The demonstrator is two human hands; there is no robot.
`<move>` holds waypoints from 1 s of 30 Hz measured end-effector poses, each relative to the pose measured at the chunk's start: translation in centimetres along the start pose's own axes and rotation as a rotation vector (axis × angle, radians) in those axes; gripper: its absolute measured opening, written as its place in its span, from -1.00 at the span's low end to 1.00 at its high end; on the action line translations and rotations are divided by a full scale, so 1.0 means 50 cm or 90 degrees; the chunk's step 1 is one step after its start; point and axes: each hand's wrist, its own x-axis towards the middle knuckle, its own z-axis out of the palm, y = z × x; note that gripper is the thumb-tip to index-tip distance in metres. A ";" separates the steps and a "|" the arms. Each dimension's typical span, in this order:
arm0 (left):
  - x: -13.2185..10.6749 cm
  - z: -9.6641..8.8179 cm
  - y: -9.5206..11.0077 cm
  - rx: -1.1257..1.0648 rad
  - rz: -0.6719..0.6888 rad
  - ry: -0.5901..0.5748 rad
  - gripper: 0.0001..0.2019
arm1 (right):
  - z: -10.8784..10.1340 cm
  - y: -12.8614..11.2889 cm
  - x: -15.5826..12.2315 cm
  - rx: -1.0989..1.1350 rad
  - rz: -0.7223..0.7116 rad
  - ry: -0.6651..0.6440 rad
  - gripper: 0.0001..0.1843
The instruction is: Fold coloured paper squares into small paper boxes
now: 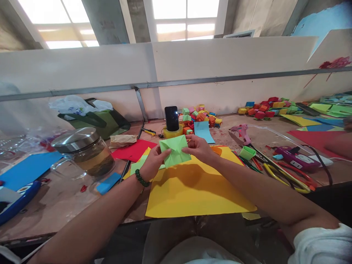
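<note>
A light green sheet of folded paper (176, 150), squarish and creased toward its middle, is held up between both hands. My left hand (152, 161), with a dark green bead bracelet at the wrist, pinches its left edge, thumb on the near face. Its right edge is gripped by my right hand (202, 148), thumb in front and fingers behind. Below the hands lies a large yellow sheet of paper (200, 194) on the table. More light green paper (137, 167) lies partly hidden behind my left hand.
A phone (172, 118) stands on a tape roll (173, 132), beside colourful paper cubes (200, 116). At left is a glass teapot (90, 154); at right, a pink glue gun (243, 134) and scissors (288, 179). Another person's hand (337, 145) shows at far right.
</note>
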 end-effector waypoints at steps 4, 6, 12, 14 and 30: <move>0.000 0.000 -0.002 0.022 -0.015 -0.033 -0.54 | -0.007 0.005 -0.004 -0.195 -0.087 0.016 -0.45; 0.002 -0.001 -0.002 -0.006 -0.023 -0.046 -0.59 | -0.012 0.004 -0.007 -0.306 -0.166 0.015 -0.45; 0.007 -0.006 0.005 -0.118 -0.058 -0.040 -0.67 | -0.035 -0.011 -0.010 -0.450 -0.420 -0.032 -0.52; 0.005 -0.006 0.007 -0.138 -0.068 -0.056 -0.68 | -0.039 -0.012 -0.007 -0.406 -0.398 -0.076 -0.59; 0.001 -0.016 0.021 -0.056 0.073 -0.043 -0.41 | -0.032 -0.022 0.004 -0.091 -0.098 -0.014 -0.66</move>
